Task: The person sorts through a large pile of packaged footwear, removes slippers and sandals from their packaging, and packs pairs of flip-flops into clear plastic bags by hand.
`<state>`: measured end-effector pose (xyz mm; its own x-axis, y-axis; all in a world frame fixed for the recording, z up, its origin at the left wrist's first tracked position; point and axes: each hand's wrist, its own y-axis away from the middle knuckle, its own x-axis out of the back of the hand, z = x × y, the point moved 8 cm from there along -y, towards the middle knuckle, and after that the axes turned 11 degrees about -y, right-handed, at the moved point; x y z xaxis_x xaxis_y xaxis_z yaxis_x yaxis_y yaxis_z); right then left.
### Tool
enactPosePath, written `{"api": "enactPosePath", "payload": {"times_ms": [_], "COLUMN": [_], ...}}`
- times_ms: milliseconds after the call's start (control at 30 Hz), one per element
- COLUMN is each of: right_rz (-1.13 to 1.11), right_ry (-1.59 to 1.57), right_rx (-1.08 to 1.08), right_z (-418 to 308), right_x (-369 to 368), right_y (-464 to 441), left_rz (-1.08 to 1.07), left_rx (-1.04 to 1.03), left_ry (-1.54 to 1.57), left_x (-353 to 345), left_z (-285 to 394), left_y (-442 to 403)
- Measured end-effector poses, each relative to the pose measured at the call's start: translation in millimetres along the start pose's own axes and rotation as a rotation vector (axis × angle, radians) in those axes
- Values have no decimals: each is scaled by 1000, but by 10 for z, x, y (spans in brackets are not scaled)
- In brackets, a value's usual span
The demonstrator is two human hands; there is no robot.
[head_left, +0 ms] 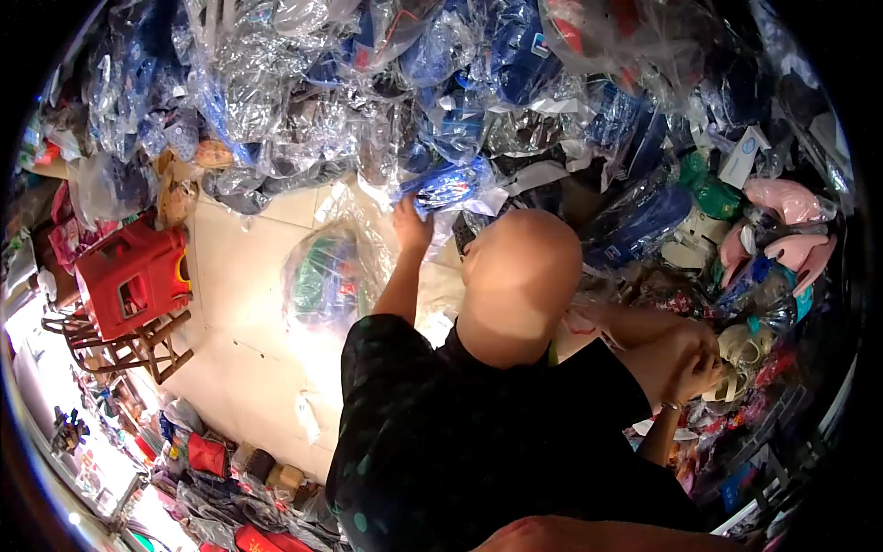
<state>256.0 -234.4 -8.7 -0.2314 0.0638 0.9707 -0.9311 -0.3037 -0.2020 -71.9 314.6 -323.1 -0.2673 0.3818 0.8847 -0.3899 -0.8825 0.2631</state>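
Looking down at this lot, neither of my own hands is in the shot, so I can't tell you how open they are or whether they've got hold of anything. There's a strip of bare skin [589,534] along the bottom edge, but I can't say if it's mine.

The only hands on show belong to the co-worker [478,432] in front of me. The co-worker's left hand [411,221] is partly closed, fingers at the near end of a blue package [451,187] in shiny plastic, right at the edge of the big wrapped pile [303,115]. The co-worker's right hand [704,370] has bent fingers and sits by some beige shoes [739,354]; whether it's gripping one, no clue.

Progress-wise, honestly looks far from wrapped up to me. One package is being handled and isn't set apart from the pile, and loads more bagged stuff lies jumbled behind it. A clear bag [326,281] with green and blue bits inside is sitting on the tiled floor [239,294], apart from the heaps, but I can't tell if that counts as done. No neat stack anywhere that I can make out, so don't ask me for a percentage lol.
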Motion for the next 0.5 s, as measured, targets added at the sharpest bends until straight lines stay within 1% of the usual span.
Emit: {"api": "enactPosePath", "payload": {"times_ms": [33, 67, 133, 167, 200, 233, 267, 333, 400, 467, 500], "right_rz": [61, 69, -24, 1, 12, 23, 37, 73, 101, -14, -6], "right_ry": [40, 49, -32, -95, -95, -88, -80, -48, -21, -12, -23], "right_rx": [-15, -22, -71, -104, -121, -73, -25, -26, -22, -97, -106], "right_z": [48, 46, 33, 31, 38, -6, -46, -15, -61, -125, -124], "right_x": [-27, 11, 0, 11, 35, 63, 82, 88, 122, 136, 128], "right_y": [40, 35, 47, 62, 81, 82, 90, 117, 128, 96, 90], "left_rz": [66, 61, 53, 55, -142, -333, -320, -448, -532, -372, -316], "left_rx": [-122, -230, -339, -354, -267, -180, -204, -43, -33, -170, -167], "left_ry": [-134, -123, -257, -253, -288, -324, -324, -415, -473, -615, -569], "left_x": [63, 43, -24, -62, -217, -334, -295, -298, -724, -402, -291], "left_z": [310, 514, 809, 869, 836, 813, 889, 794, 483, 688, 693], "left_y": [20, -28, -221, -316, -447, -541, -586, -518, -525, -293, -206]}}
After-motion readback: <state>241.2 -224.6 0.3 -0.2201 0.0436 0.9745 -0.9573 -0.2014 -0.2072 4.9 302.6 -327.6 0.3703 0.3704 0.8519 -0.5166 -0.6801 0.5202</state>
